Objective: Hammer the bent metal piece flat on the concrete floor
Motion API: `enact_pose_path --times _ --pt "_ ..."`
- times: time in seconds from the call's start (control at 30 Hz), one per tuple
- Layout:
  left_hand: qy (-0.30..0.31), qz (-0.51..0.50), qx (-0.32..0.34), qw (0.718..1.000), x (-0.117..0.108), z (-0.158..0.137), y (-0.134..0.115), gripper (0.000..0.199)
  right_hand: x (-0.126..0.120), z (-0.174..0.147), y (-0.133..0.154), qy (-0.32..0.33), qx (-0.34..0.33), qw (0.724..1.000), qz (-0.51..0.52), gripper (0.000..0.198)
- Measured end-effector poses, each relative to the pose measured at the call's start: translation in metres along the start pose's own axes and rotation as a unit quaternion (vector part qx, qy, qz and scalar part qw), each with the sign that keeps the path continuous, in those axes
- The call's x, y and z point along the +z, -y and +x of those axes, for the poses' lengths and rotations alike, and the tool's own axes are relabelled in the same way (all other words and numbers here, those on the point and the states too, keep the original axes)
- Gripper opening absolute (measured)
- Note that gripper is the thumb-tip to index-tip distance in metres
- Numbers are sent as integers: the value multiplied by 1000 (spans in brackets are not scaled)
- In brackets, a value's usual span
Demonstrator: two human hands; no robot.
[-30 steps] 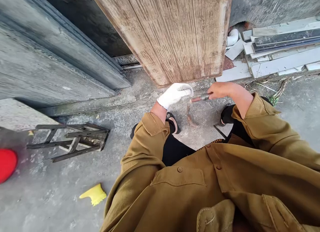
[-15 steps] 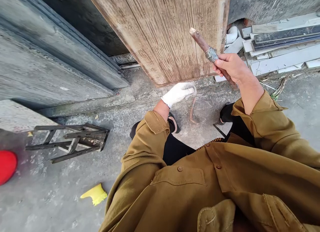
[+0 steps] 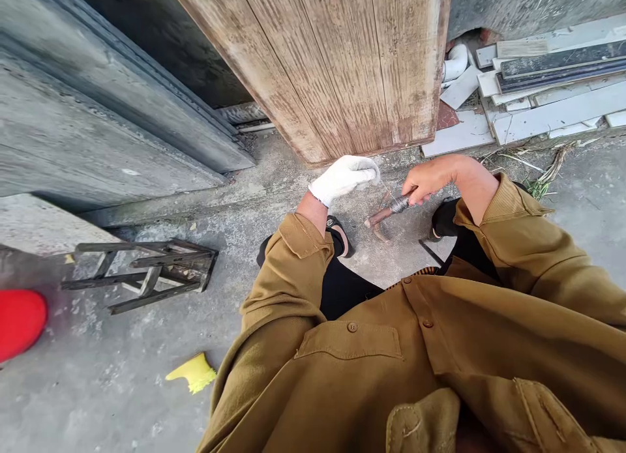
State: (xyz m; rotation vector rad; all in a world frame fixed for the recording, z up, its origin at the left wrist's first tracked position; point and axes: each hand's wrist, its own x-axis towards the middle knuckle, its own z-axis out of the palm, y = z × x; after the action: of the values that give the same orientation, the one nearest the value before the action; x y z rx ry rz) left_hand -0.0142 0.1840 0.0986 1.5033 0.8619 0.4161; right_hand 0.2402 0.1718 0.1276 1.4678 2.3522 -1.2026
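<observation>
Right hand (image 3: 433, 177) grips wire-wrapped stick (image 3: 391, 209) low over concrete, near door's bottom edge (image 3: 372, 150). Gloved left hand (image 3: 345, 176) pinches thin wire (barely visible) just beside it; second stick (image 3: 380, 233) beneath.

You've got no readable text, labels, brands or numbers anywhere in this view. The only mark is a small pale logo-like swirl on the black shoe (image 3: 336, 230) just below your gloved left hand (image 3: 345, 176), and it is too small to make out. The wooden door (image 3: 342, 62), the stacked tiles (image 3: 548, 107), the yellow scrap (image 3: 192, 372) and the red object (image 3: 19, 322) carry no lettering you can read.
</observation>
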Motion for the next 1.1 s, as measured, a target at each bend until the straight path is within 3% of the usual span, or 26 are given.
enact_pose_path --times 0.1,0.2,0.33,0.37,0.4,0.53,0.6,0.7,0.8,0.87,0.97,1.03,1.1 --pt "-37 13 11 999 -1 3 5 28 -14 -9 0 36 -23 998 41 20" --pt "-64 -12 34 997 -2 6 12 26 -29 -17 -5 -57 -60 976 201 23" --pt "-16 -63 46 997 0 8 17 32 -38 -14 -9 -241 -75 844 473 17" --pt "1 -65 44 997 1 7 17 35 -38 -11 -10 -272 -66 823 494 16" --pt "16 -64 40 997 2 6 15 38 -39 -8 -12 -296 -46 819 489 17" --pt "51 -59 24 997 4 -1 5 50 -35 6 -22 -331 83 887 312 24" --pt "55 -61 28 996 3 -4 0 55 -30 13 -27 -319 110 923 185 17" --pt "50 -69 41 996 0 -7 -4 58 -19 21 -27 -250 124 960 -20 17" --pt "14 -78 61 995 -4 -7 -3 55 -11 23 -18 -123 119 978 -120 15" --pt "-32 -72 80 994 -8 -5 -1 50 -9 19 -10 -25 81 989 -121 12" --pt "-115 -35 105 987 -13 1 2 41 -14 8 -1 104 8 994 -34 8" --pt "-156 -11 109 982 -16 8 4 33 -19 1 3 140 -38 988 49 7" --pt "-181 -3 103 978 -17 17 9 26 -25 -5 8 107 -76 984 117 9"
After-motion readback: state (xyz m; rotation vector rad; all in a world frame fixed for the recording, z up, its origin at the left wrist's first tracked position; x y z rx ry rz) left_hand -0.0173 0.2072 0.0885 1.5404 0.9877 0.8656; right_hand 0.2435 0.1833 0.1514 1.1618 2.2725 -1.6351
